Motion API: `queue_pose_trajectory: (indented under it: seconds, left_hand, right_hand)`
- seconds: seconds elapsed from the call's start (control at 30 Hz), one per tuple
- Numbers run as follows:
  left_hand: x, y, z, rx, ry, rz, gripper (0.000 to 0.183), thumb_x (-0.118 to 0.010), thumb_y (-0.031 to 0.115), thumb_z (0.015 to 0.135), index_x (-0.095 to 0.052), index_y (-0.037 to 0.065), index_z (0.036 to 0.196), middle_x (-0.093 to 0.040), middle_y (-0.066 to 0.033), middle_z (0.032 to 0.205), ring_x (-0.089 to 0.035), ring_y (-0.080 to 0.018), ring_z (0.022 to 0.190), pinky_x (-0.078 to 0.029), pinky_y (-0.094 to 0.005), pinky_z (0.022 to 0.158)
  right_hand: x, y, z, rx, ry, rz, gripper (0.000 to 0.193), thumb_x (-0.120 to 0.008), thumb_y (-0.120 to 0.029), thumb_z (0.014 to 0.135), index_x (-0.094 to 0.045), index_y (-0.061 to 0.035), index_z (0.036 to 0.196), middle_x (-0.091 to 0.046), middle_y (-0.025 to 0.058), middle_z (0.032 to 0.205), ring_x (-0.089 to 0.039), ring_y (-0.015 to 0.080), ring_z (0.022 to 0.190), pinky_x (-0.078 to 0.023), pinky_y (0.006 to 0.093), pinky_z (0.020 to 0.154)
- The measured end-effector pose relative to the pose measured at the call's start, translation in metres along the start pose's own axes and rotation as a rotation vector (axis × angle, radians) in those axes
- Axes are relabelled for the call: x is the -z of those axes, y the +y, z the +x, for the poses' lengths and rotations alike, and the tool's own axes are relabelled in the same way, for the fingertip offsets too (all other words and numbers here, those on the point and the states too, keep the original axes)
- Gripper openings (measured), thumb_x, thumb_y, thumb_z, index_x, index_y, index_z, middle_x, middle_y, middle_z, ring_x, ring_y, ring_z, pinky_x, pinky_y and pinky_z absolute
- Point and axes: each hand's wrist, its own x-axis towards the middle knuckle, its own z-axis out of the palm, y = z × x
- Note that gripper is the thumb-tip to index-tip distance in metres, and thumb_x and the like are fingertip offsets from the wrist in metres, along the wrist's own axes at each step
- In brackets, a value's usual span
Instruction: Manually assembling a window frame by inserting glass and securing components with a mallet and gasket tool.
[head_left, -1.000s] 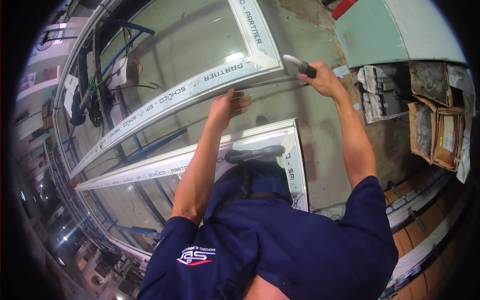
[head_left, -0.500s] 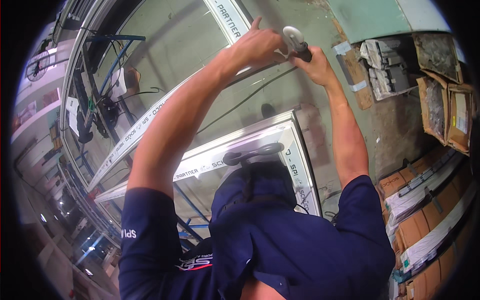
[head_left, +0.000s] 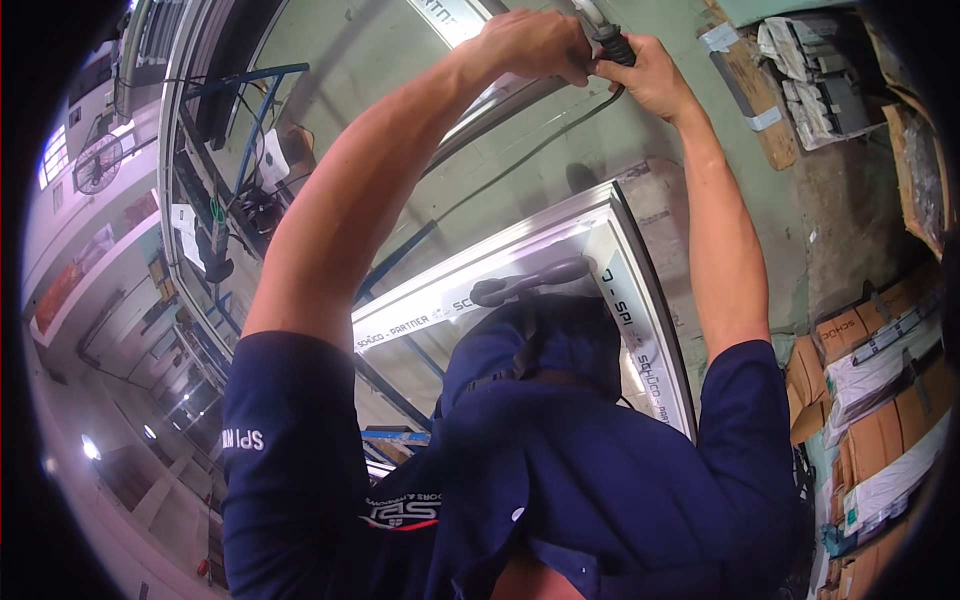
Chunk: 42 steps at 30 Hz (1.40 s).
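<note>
as the right hand (head_left: 652,78) grips the black handle (head_left: 614,46) near the far white frame (head_left: 437,17), the left hand (head_left: 538,45) is bent just beside it, and i can't tell if that hand holds anything.

Dark lettering (head_left: 405,327) on white frames (head_left: 638,345), white lettering (head_left: 243,441) on navy shirt (head_left: 600,480)

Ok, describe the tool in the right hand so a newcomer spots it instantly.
Find the white-and-silver frame at the centre, then look above it to the right hand near the top edge. It grips the black ribbed tool, set apart from the thin dark cable beneath by its thicker body and white end.
</note>
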Motion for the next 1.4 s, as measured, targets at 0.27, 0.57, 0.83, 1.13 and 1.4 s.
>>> queue_pose_trajectory:
  seconds: [0.27, 0.57, 0.83, 1.13, 1.4]
  left_hand:
    - [-0.009, -0.015, 0.013, -0.052, 0.033, 0.050, 0.032, -0.080, 0.044, 0.080, -0.084, 0.018, 0.099, -0.079, -0.0070, 0.086, -0.075, -0.0273, 0.082, -0.057, -0.0438, 0.072]
    - [-0.012, -0.011, 0.011, -0.053, 0.088, 0.066, 0.030, -0.083, 0.044, 0.080, -0.085, 0.020, 0.098, -0.079, -0.0037, 0.087, -0.076, -0.0263, 0.083, -0.057, -0.0430, 0.071]
    - [-0.007, -0.009, 0.012, -0.021, 0.037, 0.036, 0.031, -0.085, 0.044, 0.078, -0.085, 0.021, 0.099, -0.079, -0.0025, 0.087, -0.076, -0.0254, 0.083, -0.057, -0.0423, 0.072]
    - [-0.013, -0.017, 0.008, -0.060, 0.128, 0.140, 0.030, -0.085, 0.039, 0.077, -0.085, 0.018, 0.099, -0.079, -0.0051, 0.087, -0.076, -0.0271, 0.084, -0.058, -0.0414, 0.073]
    - [-0.029, -0.058, 0.059, -0.484, -0.023, -0.079, 0.021, -0.077, 0.024, 0.082, -0.084, 0.009, 0.095, -0.080, -0.0087, 0.085, -0.075, -0.0215, 0.076, -0.058, -0.0378, 0.070]
  right_hand:
    - [0.005, 0.007, -0.008, 0.134, 0.231, -0.140, 0.029, -0.080, -0.033, 0.095, -0.072, -0.0056, 0.101, -0.066, -0.0023, 0.080, -0.059, 0.0077, 0.069, -0.049, 0.0262, 0.063]
    - [0.081, 0.004, -0.127, -0.339, 0.293, -0.159, 0.040, -0.071, -0.032, 0.101, -0.060, -0.0038, 0.127, -0.061, 0.0029, 0.080, -0.053, 0.0082, 0.062, -0.044, 0.0272, 0.058]
    - [0.005, -0.058, -0.157, -0.246, 0.273, 0.373, 0.032, -0.065, -0.021, 0.104, -0.063, 0.0034, 0.125, -0.068, 0.0051, 0.089, -0.058, 0.0076, 0.067, -0.047, 0.0246, 0.061]
    - [-0.055, -0.105, -0.154, -0.252, 0.178, 0.542, 0.051, -0.049, -0.017, 0.110, -0.043, -0.0022, 0.158, -0.071, 0.0126, 0.092, -0.058, 0.0069, 0.060, -0.043, 0.0204, 0.045]
    - [-0.160, -0.146, -0.179, -0.210, 0.401, 0.571, 0.044, -0.057, -0.008, 0.103, -0.056, 0.0031, 0.146, -0.068, 0.0095, 0.087, -0.063, 0.0120, 0.060, -0.046, 0.0226, 0.049]
